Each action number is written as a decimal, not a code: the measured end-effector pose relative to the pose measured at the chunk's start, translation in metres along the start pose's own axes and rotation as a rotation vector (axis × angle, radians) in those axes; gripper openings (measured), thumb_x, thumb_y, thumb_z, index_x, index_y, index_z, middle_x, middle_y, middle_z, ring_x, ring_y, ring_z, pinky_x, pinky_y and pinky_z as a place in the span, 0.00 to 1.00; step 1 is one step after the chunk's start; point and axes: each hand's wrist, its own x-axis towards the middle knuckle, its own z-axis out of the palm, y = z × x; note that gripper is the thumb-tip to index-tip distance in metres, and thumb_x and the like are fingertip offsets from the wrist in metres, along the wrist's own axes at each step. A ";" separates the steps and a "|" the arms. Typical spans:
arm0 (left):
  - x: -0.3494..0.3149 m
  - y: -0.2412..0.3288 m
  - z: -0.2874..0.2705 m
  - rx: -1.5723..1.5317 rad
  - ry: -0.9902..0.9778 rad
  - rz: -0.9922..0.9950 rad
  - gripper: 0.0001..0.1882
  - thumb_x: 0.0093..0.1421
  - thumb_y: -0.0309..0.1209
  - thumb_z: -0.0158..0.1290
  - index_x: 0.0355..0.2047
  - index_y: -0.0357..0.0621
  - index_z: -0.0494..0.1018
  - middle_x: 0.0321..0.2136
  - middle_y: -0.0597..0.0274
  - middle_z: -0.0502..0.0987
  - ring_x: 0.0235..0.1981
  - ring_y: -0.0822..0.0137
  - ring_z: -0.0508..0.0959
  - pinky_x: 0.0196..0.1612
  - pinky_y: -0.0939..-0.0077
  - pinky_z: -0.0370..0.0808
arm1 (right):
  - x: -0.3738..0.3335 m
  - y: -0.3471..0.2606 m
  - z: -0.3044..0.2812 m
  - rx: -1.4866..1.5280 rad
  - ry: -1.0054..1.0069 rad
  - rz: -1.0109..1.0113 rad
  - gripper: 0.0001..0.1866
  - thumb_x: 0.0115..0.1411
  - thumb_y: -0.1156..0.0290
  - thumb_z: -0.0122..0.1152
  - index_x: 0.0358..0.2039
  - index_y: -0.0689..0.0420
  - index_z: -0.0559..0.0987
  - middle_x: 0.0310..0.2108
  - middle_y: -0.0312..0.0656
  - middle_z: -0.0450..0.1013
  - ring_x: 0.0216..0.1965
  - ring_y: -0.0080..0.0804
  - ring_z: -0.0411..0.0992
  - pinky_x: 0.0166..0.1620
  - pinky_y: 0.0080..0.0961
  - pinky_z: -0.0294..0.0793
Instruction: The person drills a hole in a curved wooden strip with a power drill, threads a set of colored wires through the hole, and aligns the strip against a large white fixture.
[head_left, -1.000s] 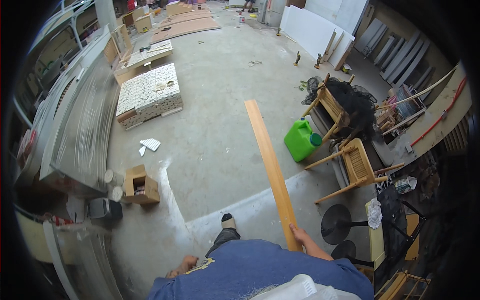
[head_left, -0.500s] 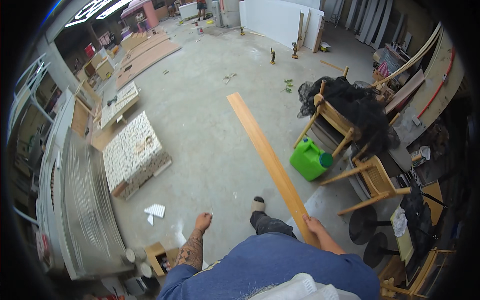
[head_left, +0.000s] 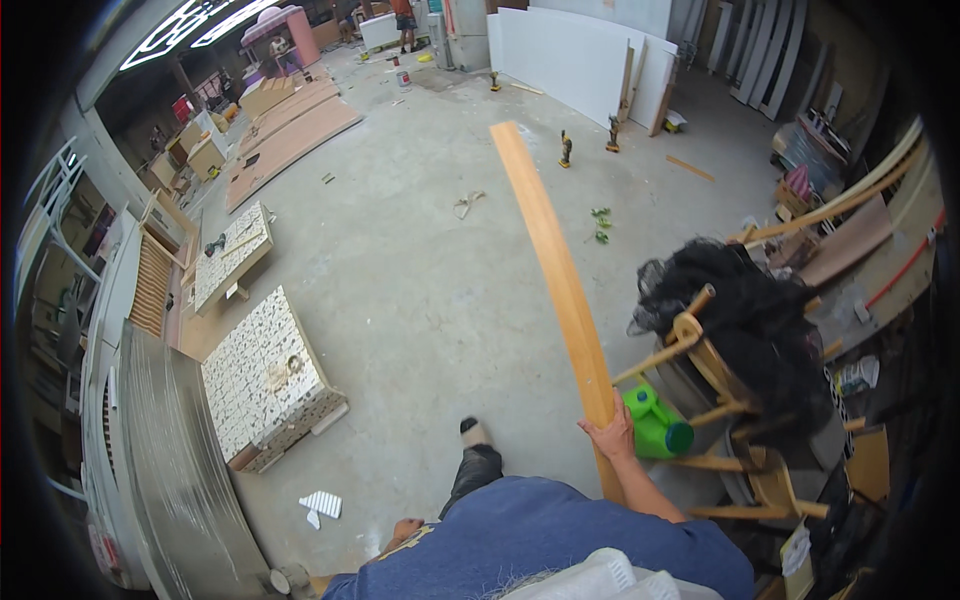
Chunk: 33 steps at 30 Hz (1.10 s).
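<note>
A long, flat wooden plank (head_left: 550, 260) stretches forward and slightly left from beside my body. My right hand (head_left: 612, 438) grips it near its close end, fingers at the right edge and thumb across the top. Just right of that hand stands a green jerrycan (head_left: 655, 420) with a dark green cap. My left hand (head_left: 403, 532) hangs low at my left side, mostly covered by my shirt, so its fingers do not show.
Wooden chairs (head_left: 700, 360) draped with black netting (head_left: 720, 290) crowd the right side. A speckled block-like panel (head_left: 262, 380) lies at left, with white scraps (head_left: 322, 505) before it. Cordless drills (head_left: 566, 150) stand ahead near white boards (head_left: 560, 60). A person (head_left: 404, 22) stands far off.
I have stepped forward, so the chairs and jerrycan sit closer on my right. The plank's far end has swung up and right. My left hand has dropped back toward my body.
</note>
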 end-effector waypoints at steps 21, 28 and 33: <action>0.636 0.573 -0.302 -0.208 0.045 0.303 0.24 0.65 0.44 0.57 0.51 0.35 0.82 0.43 0.43 0.86 0.44 0.45 0.86 0.52 0.56 0.81 | 0.674 -0.141 0.071 0.257 0.289 0.010 0.53 0.57 0.62 0.75 0.78 0.62 0.58 0.66 0.58 0.73 0.65 0.45 0.75 0.65 0.36 0.73; 0.696 0.718 -0.296 -0.367 -0.260 0.085 0.23 0.67 0.42 0.58 0.50 0.33 0.81 0.35 0.56 0.86 0.35 0.67 0.85 0.40 0.69 0.82 | 0.910 -0.135 0.061 0.316 0.311 0.088 0.52 0.59 0.58 0.74 0.78 0.61 0.58 0.71 0.55 0.68 0.70 0.43 0.70 0.69 0.33 0.68; 0.736 0.717 -0.296 0.018 -0.169 0.254 0.20 0.65 0.44 0.59 0.36 0.37 0.85 0.34 0.49 0.86 0.34 0.61 0.85 0.36 0.59 0.81 | 1.079 -0.149 0.053 0.379 0.307 0.105 0.52 0.62 0.53 0.72 0.78 0.63 0.58 0.73 0.55 0.66 0.72 0.43 0.66 0.72 0.33 0.64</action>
